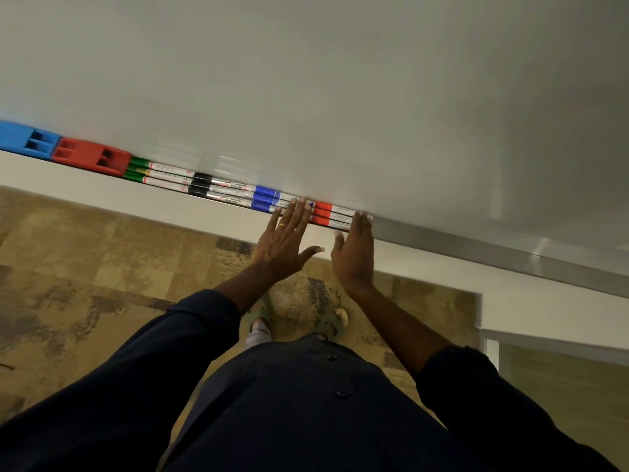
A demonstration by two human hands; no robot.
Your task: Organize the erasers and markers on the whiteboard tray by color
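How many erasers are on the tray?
2. The blue eraser sits at the tray's far left end, the red eraser right beside it. More may hide past the picture's edge.

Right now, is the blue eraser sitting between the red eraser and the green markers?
No, the blue eraser sits at the far end, and the red eraser is the one next to the green markers.
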